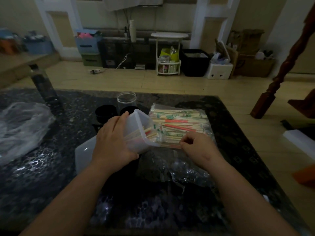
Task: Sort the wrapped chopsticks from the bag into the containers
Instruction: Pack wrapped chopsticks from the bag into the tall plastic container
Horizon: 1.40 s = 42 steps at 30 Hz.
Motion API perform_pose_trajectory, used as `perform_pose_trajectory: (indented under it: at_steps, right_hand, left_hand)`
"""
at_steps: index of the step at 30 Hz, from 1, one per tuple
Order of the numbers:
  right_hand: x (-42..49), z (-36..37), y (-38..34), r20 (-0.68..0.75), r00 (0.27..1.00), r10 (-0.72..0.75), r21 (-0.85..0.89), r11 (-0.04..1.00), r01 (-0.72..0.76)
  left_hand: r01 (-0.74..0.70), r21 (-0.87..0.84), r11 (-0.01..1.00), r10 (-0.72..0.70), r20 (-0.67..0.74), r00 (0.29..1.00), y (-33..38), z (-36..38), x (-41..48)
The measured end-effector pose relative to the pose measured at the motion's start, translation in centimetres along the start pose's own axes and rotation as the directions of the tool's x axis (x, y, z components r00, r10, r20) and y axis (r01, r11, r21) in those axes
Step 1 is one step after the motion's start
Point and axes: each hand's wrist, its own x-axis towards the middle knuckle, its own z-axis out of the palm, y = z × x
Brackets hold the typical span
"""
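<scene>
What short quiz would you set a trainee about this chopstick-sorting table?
1. True or false: the left hand holds the plastic container tilted, with its open mouth toward the bag.
2. What stands on the table beyond the container? A) a clear jar B) a kettle C) a plate
3. Fill in: the right hand pinches wrapped ____ with its fingers at the bag's near edge.

Key: 1 true; 2 A; 3 chopsticks.
</scene>
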Motion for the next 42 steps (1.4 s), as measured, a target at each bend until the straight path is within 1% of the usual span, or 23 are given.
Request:
perform_pose_trajectory:
  at_steps: [2,4,6,10,15,16,17,19,21,23,24,26,28,31,34,36,39,42]
  right_hand:
    - [-0.2,-0.2,0.0,0.140,0.990,0.023,-0.146,0.989,-0.002]
    - [-0.6,0.0,0.0,0.306,0.949,0.080,-0.291,0.957,0.013]
    - [-1.1,0.4,0.0,0.403,0.901,0.160,-0.430,0.902,0.032]
    - [-1.2,0.9,0.3,0.470,0.837,0.281,-0.549,0.836,0.028]
    - [-1.4,1.5,0.2,0.555,0.769,0.317,-0.586,0.805,0.091]
    - [-1.4,1.8,0.4,0.559,0.763,0.325,-0.576,0.814,0.075]
    - [-1.3,2.3,0.7,0.547,0.767,0.336,-0.565,0.824,0.041]
    - [-0.9,3.4,1.6,0.488,0.814,0.317,-0.517,0.856,-0.023]
    - [-0.4,4.4,2.5,0.394,0.882,0.257,-0.388,0.917,-0.093]
    - [0.1,5.2,3.2,0.283,0.933,0.223,-0.233,0.959,-0.159]
    - [0.2,5.6,3.6,0.221,0.957,0.189,-0.215,0.966,-0.141]
    - [0.6,6.4,4.2,0.097,0.993,0.071,-0.298,0.954,-0.039]
    - [0.8,7.2,4.3,0.034,0.999,-0.019,-0.352,0.936,0.029]
    - [1.3,8.0,3.8,0.035,0.998,-0.049,-0.367,0.928,0.059]
    - [2.6,8.3,3.8,0.110,0.994,0.025,-0.396,0.918,0.021]
    - [3.3,8.5,4.3,0.155,0.985,0.079,-0.448,0.894,-0.001]
    - [4.1,8.5,4.7,0.135,0.986,0.097,-0.517,0.856,-0.013]
    - [4.6,8.5,4.4,0.099,0.988,0.114,-0.510,0.859,-0.048]
  left_hand:
    - [0.005,0.001,1.000,-0.005,-0.003,1.000,0.0,0.0,0.0]
    - [0.006,-0.001,1.000,-0.006,-0.008,1.000,-0.2,0.0,0.0]
    - [0.009,-0.010,1.000,-0.009,-0.008,1.000,-0.2,0.0,0.0]
    - [0.010,-0.012,1.000,-0.010,-0.009,1.000,-0.2,0.0,0.0]
    - [0.011,-0.008,1.000,-0.011,-0.011,1.000,-0.1,-0.1,0.0]
    - [0.011,-0.007,1.000,-0.011,-0.012,1.000,-0.1,-0.1,0.0]
    - [0.012,-0.006,1.000,-0.012,-0.011,1.000,0.0,-0.1,0.0]
    - [0.013,-0.008,1.000,-0.013,-0.012,1.000,0.0,-0.1,0.0]
    - [0.016,-0.009,1.000,-0.016,-0.015,1.000,0.0,0.0,0.0]
    - [0.022,-0.012,1.000,-0.022,-0.020,1.000,0.0,0.0,0.1]
    - [0.027,-0.020,0.999,-0.028,-0.022,0.999,0.0,0.0,0.2]
    - [0.038,-0.033,0.999,-0.039,-0.021,0.999,0.1,0.0,0.3]
    - [0.051,-0.039,0.998,-0.052,-0.021,0.998,0.0,0.0,0.5]
    - [0.078,-0.042,0.996,-0.080,-0.032,0.996,-0.1,0.0,0.7]
    - [0.084,-0.052,0.995,-0.086,-0.032,0.996,-0.3,0.0,0.8]
    - [0.074,-0.054,0.996,-0.076,-0.027,0.997,-0.5,0.1,0.8]
    - [0.074,-0.058,0.996,-0.076,-0.030,0.997,-0.6,0.1,0.9]
    - [0.081,-0.055,0.995,-0.083,-0.034,0.996,-0.6,0.0,1.1]
